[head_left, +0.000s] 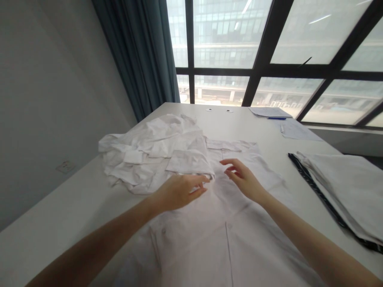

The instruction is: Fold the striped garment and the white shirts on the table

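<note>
A white garment, which looks like a lab coat, lies spread over the table toward me, with a long seam down its middle. Its left part is a crumpled heap with a flat folded piece on top. My left hand is at the lower edge of that folded piece, thumb and fingers apart; whether the fingertips touch the cloth I cannot tell. Just right of it, my right hand hovers over the garment, fingers loosely curved and apart, with nothing in them.
A stack of folded white cloth with a black patterned edge lies at the right. Papers and a blue pen are at the far right of the white table. Two small white pieces lie near the far edge, below the window.
</note>
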Available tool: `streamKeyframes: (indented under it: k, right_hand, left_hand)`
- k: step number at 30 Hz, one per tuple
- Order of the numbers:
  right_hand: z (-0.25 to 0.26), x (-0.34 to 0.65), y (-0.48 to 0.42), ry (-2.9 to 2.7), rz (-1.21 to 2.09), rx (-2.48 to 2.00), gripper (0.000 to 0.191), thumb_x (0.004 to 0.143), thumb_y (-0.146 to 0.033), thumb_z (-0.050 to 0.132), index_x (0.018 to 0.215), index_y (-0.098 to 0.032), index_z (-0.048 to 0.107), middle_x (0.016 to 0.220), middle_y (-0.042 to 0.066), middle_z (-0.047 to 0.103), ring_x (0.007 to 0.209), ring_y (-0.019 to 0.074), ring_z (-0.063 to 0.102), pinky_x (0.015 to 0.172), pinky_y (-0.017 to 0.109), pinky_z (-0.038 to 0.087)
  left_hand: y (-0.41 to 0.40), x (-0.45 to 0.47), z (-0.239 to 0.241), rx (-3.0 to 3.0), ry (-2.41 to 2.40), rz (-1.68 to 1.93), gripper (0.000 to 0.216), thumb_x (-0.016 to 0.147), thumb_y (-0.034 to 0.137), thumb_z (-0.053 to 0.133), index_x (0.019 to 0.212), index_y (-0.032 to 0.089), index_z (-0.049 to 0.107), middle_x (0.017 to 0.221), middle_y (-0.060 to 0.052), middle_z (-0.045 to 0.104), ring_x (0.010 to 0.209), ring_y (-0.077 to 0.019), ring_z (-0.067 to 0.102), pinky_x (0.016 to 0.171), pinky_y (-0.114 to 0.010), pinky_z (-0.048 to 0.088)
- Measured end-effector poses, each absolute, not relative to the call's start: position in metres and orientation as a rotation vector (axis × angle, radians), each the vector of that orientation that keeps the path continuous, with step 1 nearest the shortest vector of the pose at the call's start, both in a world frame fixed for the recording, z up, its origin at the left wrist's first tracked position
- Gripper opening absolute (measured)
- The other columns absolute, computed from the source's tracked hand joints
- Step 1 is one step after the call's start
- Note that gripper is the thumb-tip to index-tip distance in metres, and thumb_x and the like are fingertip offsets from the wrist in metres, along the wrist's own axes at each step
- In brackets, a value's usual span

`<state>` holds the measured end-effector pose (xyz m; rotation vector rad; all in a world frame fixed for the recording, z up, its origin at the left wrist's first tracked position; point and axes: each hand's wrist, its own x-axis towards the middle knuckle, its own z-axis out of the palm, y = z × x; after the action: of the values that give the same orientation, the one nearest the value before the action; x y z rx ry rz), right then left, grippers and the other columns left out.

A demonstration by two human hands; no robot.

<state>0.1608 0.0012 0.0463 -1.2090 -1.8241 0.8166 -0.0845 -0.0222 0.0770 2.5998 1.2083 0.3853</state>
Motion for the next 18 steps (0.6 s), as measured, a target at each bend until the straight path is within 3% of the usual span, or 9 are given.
streamKeyframes:
  k: [2,5,8,11,14,18]
  right_hand:
    - [0.05,0.168,-0.018,-1.891,0.843,-1.244,0.028,0.088,-0.025,0.049,0.112,-0.024,0.061,0.116,0.006,0.061,0.093,0.0164,0.063,0.076,0.032,0.053]
    - [0.052,0.173,-0.034,-1.985,0.876,-1.253,0.025,0.089,-0.026,0.047,0.11,-0.023,0.062,0.114,0.008,0.06,0.094,0.0174,0.063,0.079,0.034,0.053]
    - [0.05,0.17,-0.039,-2.044,0.932,-1.232,0.027,0.09,-0.025,0.047,0.112,-0.024,0.061,0.118,0.009,0.058,0.099,0.0182,0.062,0.082,0.035,0.053]
    - [0.051,0.162,-0.038,-2.077,0.949,-1.188,0.029,0.09,-0.024,0.047,0.117,-0.025,0.058,0.123,0.009,0.056,0.105,0.0184,0.06,0.087,0.037,0.053]
    - [0.053,0.152,-0.035,-2.079,0.924,-1.148,0.035,0.089,-0.026,0.05,0.124,-0.027,0.053,0.128,0.008,0.053,0.113,0.0188,0.057,0.092,0.038,0.05]
    - [0.052,0.141,-0.029,-1.974,0.976,-1.116,0.062,0.083,-0.034,0.062,0.14,-0.029,0.037,0.141,0.011,0.045,0.119,0.0213,0.053,0.095,0.042,0.048]
  left_hand:
    - [-0.016,-0.095,0.075,2.558,1.406,0.412,0.03,0.097,0.03,0.044,0.119,0.031,0.063,0.108,0.002,0.073,0.093,-0.0165,0.07,0.079,-0.024,0.05]
    - [0.013,-0.119,0.063,2.53,1.893,0.448,0.033,0.096,0.027,0.043,0.122,0.02,0.061,0.118,-0.008,0.068,0.108,-0.0231,0.064,0.088,-0.031,0.049]
    - [0.043,-0.139,0.044,2.463,2.213,0.258,0.041,0.093,0.043,0.05,0.111,0.008,0.063,0.111,-0.019,0.066,0.108,-0.0313,0.061,0.092,-0.039,0.047]
    - [0.056,-0.144,0.031,2.402,2.179,0.298,0.026,0.092,0.037,0.053,0.098,0.014,0.064,0.102,-0.014,0.067,0.101,-0.0269,0.063,0.088,-0.035,0.047]
    - [0.052,-0.133,0.035,2.382,2.176,0.444,0.019,0.095,0.03,0.048,0.101,0.017,0.06,0.098,-0.01,0.068,0.094,-0.0238,0.064,0.082,-0.032,0.048]
    - [0.027,-0.102,0.051,2.524,1.904,0.989,0.018,0.098,0.031,0.046,0.097,0.018,0.059,0.092,-0.007,0.069,0.089,-0.0218,0.066,0.089,-0.036,0.047]
